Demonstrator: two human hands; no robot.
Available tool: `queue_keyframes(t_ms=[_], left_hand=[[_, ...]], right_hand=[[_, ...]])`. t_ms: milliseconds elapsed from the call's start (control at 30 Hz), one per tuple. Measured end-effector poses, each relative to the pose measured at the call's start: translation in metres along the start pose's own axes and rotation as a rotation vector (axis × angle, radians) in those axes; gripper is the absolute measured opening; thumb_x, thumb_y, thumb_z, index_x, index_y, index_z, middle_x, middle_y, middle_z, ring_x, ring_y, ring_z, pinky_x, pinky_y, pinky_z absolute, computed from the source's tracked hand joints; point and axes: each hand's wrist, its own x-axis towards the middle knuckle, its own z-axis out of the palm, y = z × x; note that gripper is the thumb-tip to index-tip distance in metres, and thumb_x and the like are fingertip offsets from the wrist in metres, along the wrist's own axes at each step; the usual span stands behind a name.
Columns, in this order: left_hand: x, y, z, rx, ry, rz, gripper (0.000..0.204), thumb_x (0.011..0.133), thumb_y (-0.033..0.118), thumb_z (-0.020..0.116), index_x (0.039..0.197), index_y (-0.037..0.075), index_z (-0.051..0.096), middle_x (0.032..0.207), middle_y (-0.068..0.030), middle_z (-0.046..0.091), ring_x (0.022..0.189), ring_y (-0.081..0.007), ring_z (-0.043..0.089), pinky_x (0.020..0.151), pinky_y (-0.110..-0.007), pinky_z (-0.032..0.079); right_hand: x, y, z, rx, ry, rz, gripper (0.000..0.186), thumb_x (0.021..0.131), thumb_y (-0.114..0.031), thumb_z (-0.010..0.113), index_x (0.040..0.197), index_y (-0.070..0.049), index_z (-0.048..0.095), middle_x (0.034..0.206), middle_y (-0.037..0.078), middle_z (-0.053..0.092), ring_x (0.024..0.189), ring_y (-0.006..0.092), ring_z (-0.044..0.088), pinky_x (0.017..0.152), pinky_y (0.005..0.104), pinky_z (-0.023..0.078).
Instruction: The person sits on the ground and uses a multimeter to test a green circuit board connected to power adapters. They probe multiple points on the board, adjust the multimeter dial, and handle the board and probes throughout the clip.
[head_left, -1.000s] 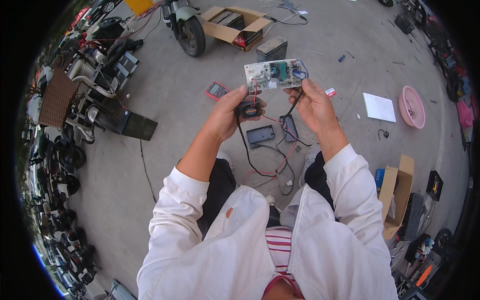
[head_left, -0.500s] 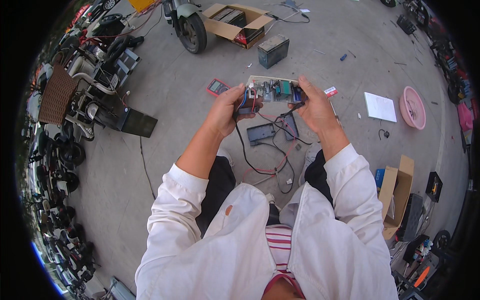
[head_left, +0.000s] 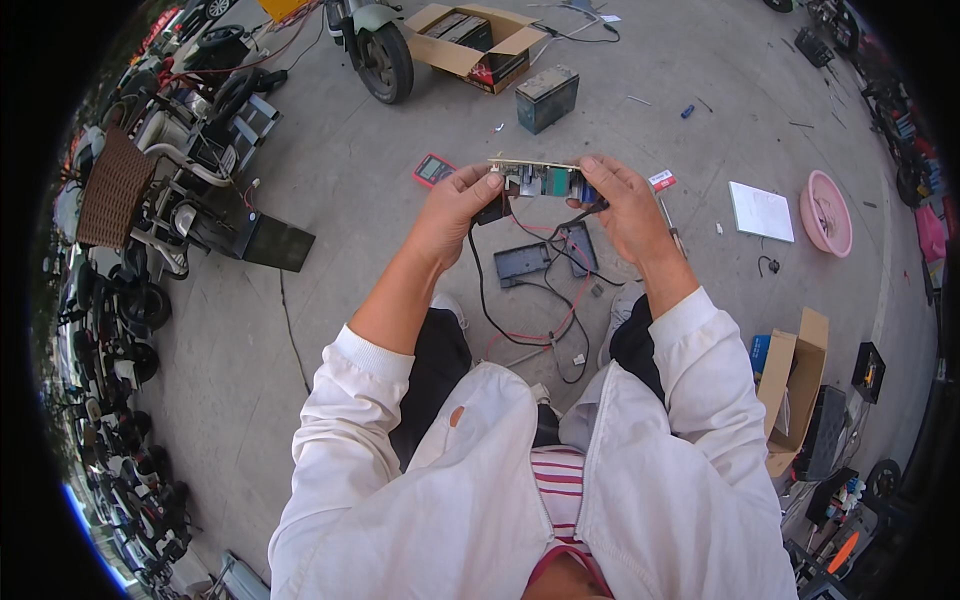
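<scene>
A circuit board (head_left: 545,180) with a green transformer and other components is held up before me, tilted nearly edge-on. My left hand (head_left: 455,215) grips its left end, thumb on top, with a dark block hanging under the fingers. My right hand (head_left: 622,210) pinches its right end, where a black lead meets the board. Black and red cables (head_left: 550,320) trail from it to the ground between my shoes. Below the board lie the two halves of an opened black plastic case (head_left: 522,263). A red multimeter (head_left: 434,170) lies just beyond my left hand.
Farther out stand a dark battery (head_left: 547,100) and an open cardboard box (head_left: 470,45) beside a scooter wheel (head_left: 384,62). To the right are a white pad (head_left: 761,212), a pink basin (head_left: 825,215) and another carton (head_left: 798,390). Parked scooters (head_left: 110,320) line the left.
Both hands have tipped the circuit board, so its component face shows less and its edge more. The right hand has shifted slightly left. The surroundings look the same.
</scene>
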Motion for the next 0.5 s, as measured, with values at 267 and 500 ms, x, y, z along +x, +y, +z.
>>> queue_keyframes(t_ms=[267,500], left_hand=[[-0.008,0.011,0.000,0.110,-0.020,0.137,0.065,0.077,0.024,0.077,0.128,-0.001,0.045,0.112,-0.0076,0.059,0.104,-0.0152,0.055,0.092,-0.028,0.043],[-0.017,0.020,0.002,0.289,-0.130,0.252,0.078,0.067,0.016,0.083,0.132,0.003,0.042,0.117,-0.0095,0.056,0.112,-0.0193,0.052,0.099,-0.032,0.039]], right_hand=[[-0.014,-0.014,0.008,-0.353,-0.140,-0.193,0.049,0.081,-0.018,0.073,0.123,0.000,0.055,0.096,0.004,0.061,0.092,0.0123,0.057,0.081,0.0261,0.047],[-0.019,-0.009,0.002,-0.780,-0.156,-0.440,0.066,0.068,-0.015,0.079,0.127,-0.003,0.051,0.119,0.015,0.054,0.107,0.0279,0.056,0.091,0.0344,0.046]])
